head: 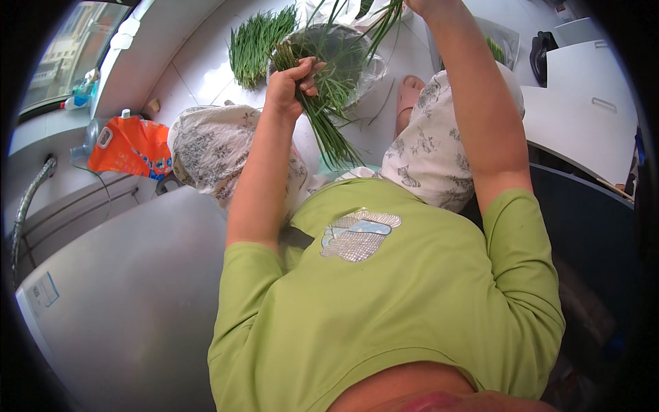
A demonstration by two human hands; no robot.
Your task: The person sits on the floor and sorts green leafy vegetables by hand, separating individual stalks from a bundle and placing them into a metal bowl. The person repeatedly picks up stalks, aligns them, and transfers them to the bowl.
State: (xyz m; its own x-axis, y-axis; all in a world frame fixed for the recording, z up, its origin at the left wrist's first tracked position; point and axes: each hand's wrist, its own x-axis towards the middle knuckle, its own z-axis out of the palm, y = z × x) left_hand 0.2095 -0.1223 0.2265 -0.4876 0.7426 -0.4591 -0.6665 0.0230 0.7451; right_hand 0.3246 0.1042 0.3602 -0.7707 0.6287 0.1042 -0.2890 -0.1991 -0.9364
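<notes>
My left hand (296, 85) is closed around a bunch of garlic chives (329, 129), the cut ends pointing up and away and the green blades hanging toward my lap. It is above the near left side of a round bin lined with a clear plastic bag (378, 67). Loose green blades (342, 85) lie within the bin. At the top edge, my right hand (421, 5) is mostly cut off by the frame; a few long chive blades (383, 33) trail down from it over the bin. A larger pile of chives (257, 46) rests on the tiles left of the bin.
An orange detergent pouch (131, 144) stands by the left wall near a braided hose (33, 190). White drawer fronts (582, 113) are at right. Beyond my right forearm is a clear plastic bag (507, 38) with more greens. A grey-white appliance panel (139, 278) flanks my left side.
</notes>
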